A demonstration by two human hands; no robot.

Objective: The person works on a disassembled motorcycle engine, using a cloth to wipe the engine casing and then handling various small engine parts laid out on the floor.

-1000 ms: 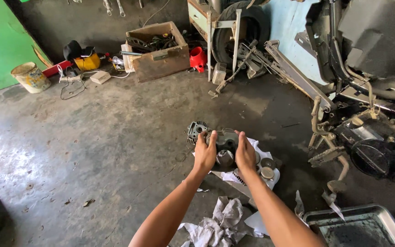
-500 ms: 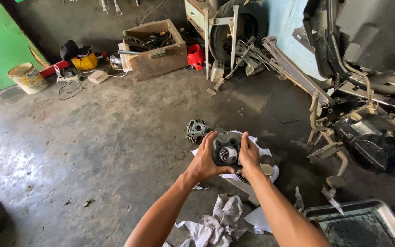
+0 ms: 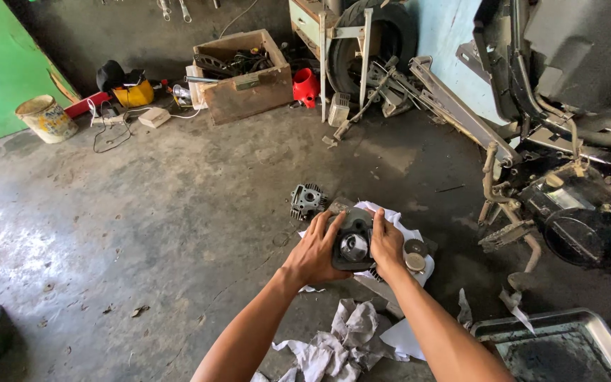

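Both hands hold one dark engine part (image 3: pixel 353 240) in the air, above a white cloth (image 3: pixel 390 219) that lies on the concrete floor (image 3: pixel 143 233). The part sits between the two palms, so neither hand is nearer; it is in contact with both. Its round opening, with a bright metal centre, faces up toward the camera, and its long axis seems to run away from the person, though this is hard to judge.

The left hand (image 3: pixel 312 251) wraps the left side of the part, fingers curled about halfway closed, the thumb over the top edge. The right hand (image 3: pixel 388 244) presses the right side, fingers bent around it and partly hidden behind it. No finger is free or spread wide.

On the floor just beyond the hands lies a finned cylinder (image 3: pixel 307 201), apart from the held part. Two small round pieces (image 3: pixel 414 255) rest on the cloth beside the right hand. Crumpled rags (image 3: pixel 341 339) lie under the forearms, a metal tray (image 3: pixel 567 346) is at lower right, and a motorcycle engine (image 3: pixel 574 219) stands at right.
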